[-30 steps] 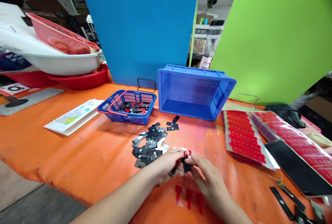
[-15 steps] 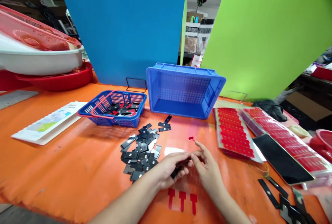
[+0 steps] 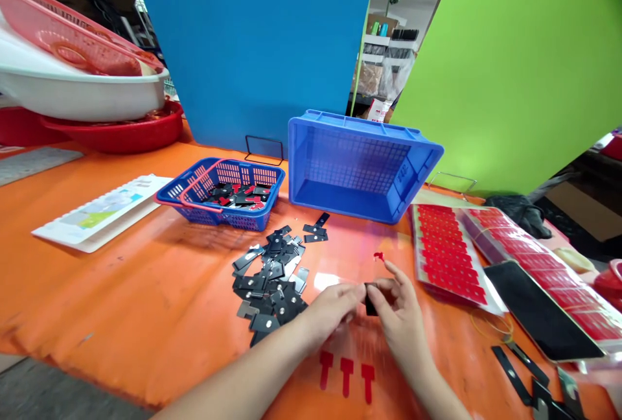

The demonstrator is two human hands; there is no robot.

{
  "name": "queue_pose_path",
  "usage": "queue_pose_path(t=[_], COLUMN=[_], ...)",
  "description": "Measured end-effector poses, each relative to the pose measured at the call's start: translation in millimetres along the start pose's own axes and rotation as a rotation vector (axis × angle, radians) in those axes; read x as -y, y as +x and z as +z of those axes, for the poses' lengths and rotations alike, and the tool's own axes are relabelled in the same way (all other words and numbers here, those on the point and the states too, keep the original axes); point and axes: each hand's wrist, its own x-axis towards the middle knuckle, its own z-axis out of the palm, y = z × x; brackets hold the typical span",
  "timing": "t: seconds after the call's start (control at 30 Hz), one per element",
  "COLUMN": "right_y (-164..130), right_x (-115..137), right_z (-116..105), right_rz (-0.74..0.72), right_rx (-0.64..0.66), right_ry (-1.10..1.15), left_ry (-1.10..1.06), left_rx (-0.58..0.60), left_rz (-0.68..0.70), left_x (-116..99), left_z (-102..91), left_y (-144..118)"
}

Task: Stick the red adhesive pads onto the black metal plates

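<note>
A small flat black piece [image 3: 370, 304] is pinched between the fingertips of both hands, above the orange table. My left hand [image 3: 330, 310] closes on its left edge, with the lower fingers partly hidden. From the other side, the thumb of my right hand [image 3: 399, 306] presses on its face. A small red sticker [image 3: 379, 256] clings to the raised index fingertip of that hand. Below the hands, three T-shaped red stickers [image 3: 346, 374] lie in a row. To the left of my left hand spreads a pile of black metal pieces [image 3: 272, 277].
A blue basket [image 3: 218, 218] holds black and red pieces. Behind the hands, a blue crate [image 3: 359, 212] lies on its side. At right are red sticker sheets [image 3: 449, 251], a phone [image 3: 539, 306] and more black strips [image 3: 512, 374]. A white folder [image 3: 104, 212] lies left.
The black piece, mostly within my left hand before, now shows between both hands' fingertips. Both hands have turned slightly. The whole view has shifted, with the table things appearing farther right.
</note>
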Motion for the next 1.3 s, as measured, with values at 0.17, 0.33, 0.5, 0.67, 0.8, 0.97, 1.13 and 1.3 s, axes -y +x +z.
queue_pose_path(t=[0.17, 0.33, 0.5, 0.67, 0.8, 0.97, 1.13, 1.3], right_y=[7.8, 9.1, 11.0, 10.2, 9.8, 10.4, 8.7, 5.5], right_x=[-0.2, -6.1, -8.7, -6.4, -6.8, -3.8, -3.5, -9.0], right_z=[-4.0, -10.7, -13.6, -11.9, -12.0, -11.3, -9.6, -9.7], right_rz=[0.185, 0.135, 0.107, 0.083, 0.091, 0.091, 0.069, -0.002], right_rx=[0.117, 0.045, 0.036, 0.047, 0.065, 0.062, 0.04, 0.116], right_ry=[0.197, 0.095, 0.148, 0.155, 0.197, 0.239, 0.116, -0.109], left_ry=[0.146, 0.064, 0.033, 0.001, 0.025, 0.064, 0.08, 0.087], left_rx=[-0.158, -0.153, -0.126, -0.102, -0.096, -0.113, -0.142, -0.11], left_rz=[0.177, 0.066, 0.057, -0.03, -0.002, 0.03, 0.028, 0.044], left_x=[-1.2, -1.4, -5.4, -7.1, -5.8, -0.6, 2.0, 6.2], left_z=[-0.1, -9.4, -15.7, -13.6, -11.8, -9.9, -7.6, -9.1], left_y=[-0.4, 4.3, 4.3, 2.8, 3.0, 4.4, 4.5, 5.2])
